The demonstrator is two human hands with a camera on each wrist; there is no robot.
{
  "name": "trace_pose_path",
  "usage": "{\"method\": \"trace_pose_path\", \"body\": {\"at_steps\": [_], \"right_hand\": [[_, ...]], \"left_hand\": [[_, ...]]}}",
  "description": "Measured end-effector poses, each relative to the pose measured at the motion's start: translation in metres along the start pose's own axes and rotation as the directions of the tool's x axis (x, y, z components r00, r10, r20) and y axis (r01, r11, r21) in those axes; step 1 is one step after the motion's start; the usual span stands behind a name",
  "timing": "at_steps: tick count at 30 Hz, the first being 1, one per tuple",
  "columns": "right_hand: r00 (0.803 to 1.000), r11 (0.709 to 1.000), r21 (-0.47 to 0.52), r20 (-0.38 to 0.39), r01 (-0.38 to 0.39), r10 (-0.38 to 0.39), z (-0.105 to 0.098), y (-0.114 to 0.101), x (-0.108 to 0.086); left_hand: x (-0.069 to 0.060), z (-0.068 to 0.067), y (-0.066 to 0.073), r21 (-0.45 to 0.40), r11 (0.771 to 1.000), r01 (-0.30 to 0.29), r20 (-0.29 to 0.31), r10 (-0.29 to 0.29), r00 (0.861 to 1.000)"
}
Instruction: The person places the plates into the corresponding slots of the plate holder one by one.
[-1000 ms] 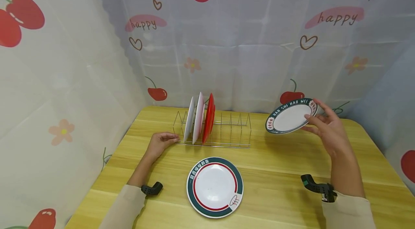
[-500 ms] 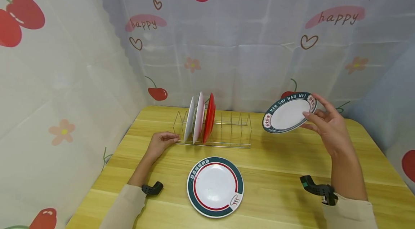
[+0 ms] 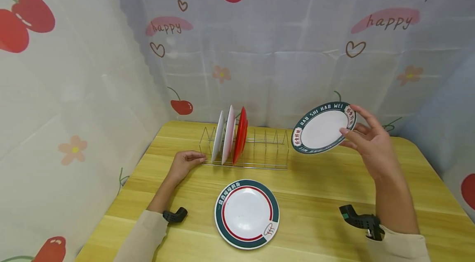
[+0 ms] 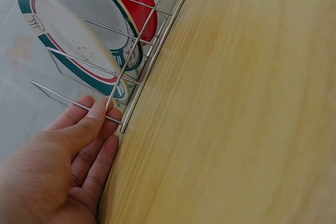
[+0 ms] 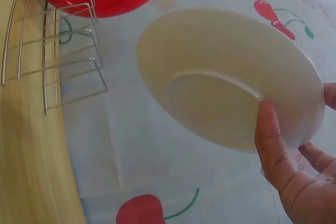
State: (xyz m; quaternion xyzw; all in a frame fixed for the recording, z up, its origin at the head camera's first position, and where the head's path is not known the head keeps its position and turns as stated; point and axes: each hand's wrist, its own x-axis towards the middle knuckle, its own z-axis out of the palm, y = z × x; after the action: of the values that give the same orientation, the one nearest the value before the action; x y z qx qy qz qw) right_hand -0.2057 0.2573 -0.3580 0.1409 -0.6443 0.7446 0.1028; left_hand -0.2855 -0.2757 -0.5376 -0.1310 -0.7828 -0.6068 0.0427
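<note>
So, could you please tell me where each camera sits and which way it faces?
Head: on the head, facing forward and down at the wire rack and held plate; left hand, right hand and forearms show.
Left wrist: on that wrist, facing the wire rack's end; left hand shows, gripping it.
Right wrist: on that wrist, facing the held plate's underside; part of the right hand shows.
Head and right wrist share the held plate.
</note>
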Motion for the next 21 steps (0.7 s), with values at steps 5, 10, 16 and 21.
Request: {"method": "trace_pose_path", "body": {"at_steps": [5,10,16,21], "right_hand": [[1.000,1.000,-0.018,0.027,0.008,-0.008,0.010,-0.001,-0.001],[0.999,0.999,-0.031,0.052,0.009,-0.008,0.020,0.001,-0.002],[0.999,0.998,-0.067,0.051,0.020,-0.016,0.033,0.003,-0.004],[0.997,0.998,-0.057,0.069,0.022,-0.018,0.041,0.000,-0.001]], "left_hand": [[0.000,0.000,-0.002,-0.015,1.000,-0.008,0.001,0.008,1.000],[-0.003,0.000,-0.006,-0.005,1.000,-0.009,-0.005,0.009,1.000],[-0.003,-0.002,-0.004,0.027,1.000,0.012,-0.005,-0.012,1.000],[-0.002,0.000,-0.002,0.015,1.000,-0.003,-0.003,0.003,1.000]]}}
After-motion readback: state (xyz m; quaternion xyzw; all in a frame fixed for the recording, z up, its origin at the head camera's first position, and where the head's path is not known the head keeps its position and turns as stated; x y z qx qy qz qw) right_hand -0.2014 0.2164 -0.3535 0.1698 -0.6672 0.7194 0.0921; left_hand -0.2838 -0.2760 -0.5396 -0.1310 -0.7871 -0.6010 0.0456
